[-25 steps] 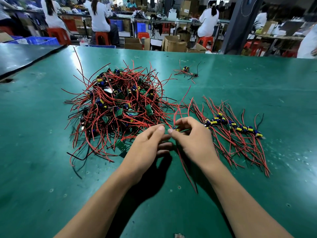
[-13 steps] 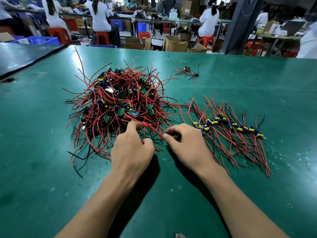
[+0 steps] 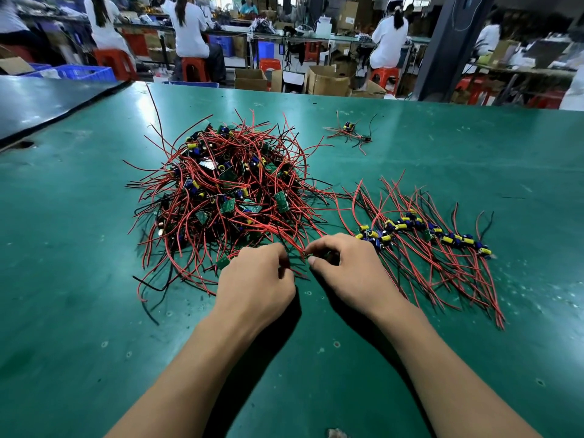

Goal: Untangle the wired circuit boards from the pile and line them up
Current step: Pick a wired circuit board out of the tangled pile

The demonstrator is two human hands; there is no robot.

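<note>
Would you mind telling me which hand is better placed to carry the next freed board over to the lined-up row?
Right. The right hand lies next to the row and seems to pinch a board; the left hand is on the pile side.

A tangled pile point(image 3: 227, 197) of small green circuit boards, with blue and yellow capacitors and long red and black wires, is heaped at 11 o'clock on the surface point(image 3: 79, 279). At 3 o'clock, the untangled boards lie in a slanting row point(image 3: 423, 232), wires fanned toward 5. One stray wired board point(image 3: 349, 131) lies apart at 1 o'clock.
</note>
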